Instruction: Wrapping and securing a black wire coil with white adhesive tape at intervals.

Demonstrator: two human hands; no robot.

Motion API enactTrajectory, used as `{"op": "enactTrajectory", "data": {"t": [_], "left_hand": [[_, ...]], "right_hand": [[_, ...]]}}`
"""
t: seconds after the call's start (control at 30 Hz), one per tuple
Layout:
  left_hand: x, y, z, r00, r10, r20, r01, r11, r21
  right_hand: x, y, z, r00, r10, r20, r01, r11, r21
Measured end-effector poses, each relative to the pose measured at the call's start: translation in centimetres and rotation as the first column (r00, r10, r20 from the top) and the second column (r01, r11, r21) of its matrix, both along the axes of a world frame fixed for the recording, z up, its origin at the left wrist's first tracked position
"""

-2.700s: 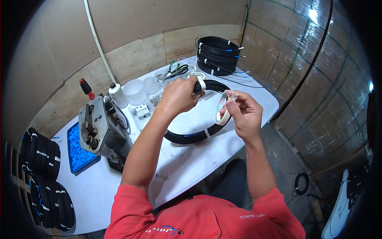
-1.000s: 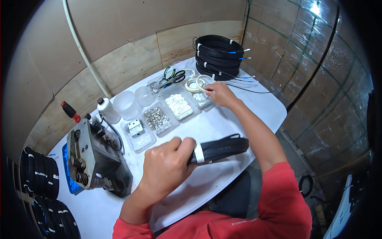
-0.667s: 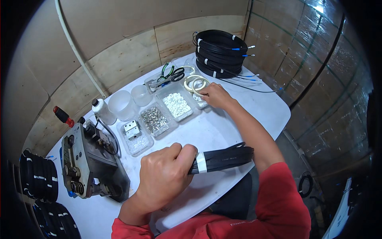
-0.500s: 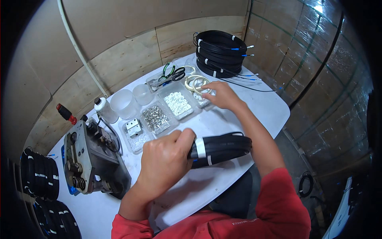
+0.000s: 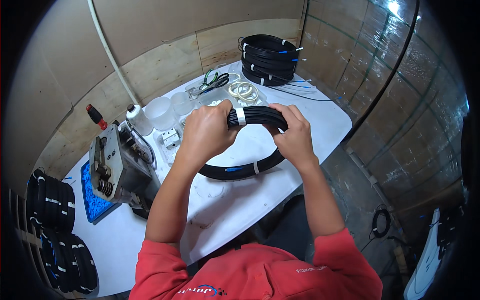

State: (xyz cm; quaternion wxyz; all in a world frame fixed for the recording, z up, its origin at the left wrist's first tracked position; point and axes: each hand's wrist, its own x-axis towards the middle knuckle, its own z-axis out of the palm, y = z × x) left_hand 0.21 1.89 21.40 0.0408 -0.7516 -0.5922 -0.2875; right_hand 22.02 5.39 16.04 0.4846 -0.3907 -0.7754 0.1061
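Note:
A coil of black cable (image 5: 235, 173), bound with white tape bands, is held up over the white table between my hands. My left hand (image 5: 209, 129) is wrapped round its far left part, beside a white tape band. My right hand (image 5: 294, 134) grips the far right part of the same coil. A blue connector (image 5: 233, 169) lies along the near side of the coil. Just beyond the hands, rolls of cream tape (image 5: 244, 91) rest on a clear tray. The left hand and coil hide most of the small-parts trays.
A stack of black cable coils (image 5: 270, 60) stands at the table's far right. A metal press (image 5: 117, 162) and a blue tray of small blue parts (image 5: 95, 195) are at left, with more coils (image 5: 52, 205) beyond. Scissors (image 5: 220, 82) lie by the tape rolls.
My right hand has left the cream tape rolls and now grips the coil. The coil has been turned, so its open ring faces me. The view has shifted slightly.

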Motion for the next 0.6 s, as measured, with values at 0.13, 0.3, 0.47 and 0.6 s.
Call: {"op": "enactTrajectory", "data": {"t": [0.13,0.3,0.47,0.6], "left_hand": [[0.2,-0.9,0.0,1.000,0.007,0.011,-0.007,1.000,0.018],[0.2,-1.3,0.3,1.000,0.022,-0.004,-0.022,0.999,-0.031],[0.8,-0.8,0.2,0.999,0.000,-0.046,0.000,1.000,-0.006],[0.5,-0.2,0.2,0.995,-0.061,-0.077,0.061,0.998,-0.012]], "right_hand": [[-0.8,-0.4,-1.4,0.983,-0.156,-0.096,0.172,0.968,0.182],[-0.3,0.2,-1.6,0.986,-0.138,-0.091,0.152,0.974,0.170],[1.4,0.1,-0.5,0.996,-0.094,0.004,0.095,0.995,-0.023],[0.4,-1.2,1.1,0.994,-0.064,0.092,0.053,0.992,0.117]]}}
